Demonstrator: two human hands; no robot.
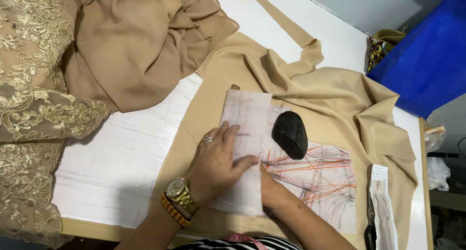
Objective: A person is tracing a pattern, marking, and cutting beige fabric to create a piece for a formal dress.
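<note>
**Folded paper pattern pinned flat under left hand**

The folded paper pattern piece (245,148) lies on the tan fabric (310,92), its long axis running away from the person, from the near table edge up toward the centre. Left hand (217,165) lies directly on it, fingers spread flat, palm down, pressing, gripping nothing. Right hand (272,189) comes in from the right at the strip's near right edge; fingers mostly hidden under the left hand, possibly tucked under the paper edge, cannot tell. The paper is whitish, with faint pencil lines, and overlaps a wider sheet scribbled in orange and black (315,182). A black stone weight (290,133) sits just right of the strip. Gold lace (29,99) lies far left; scissors (370,225) at the near right.
</note>
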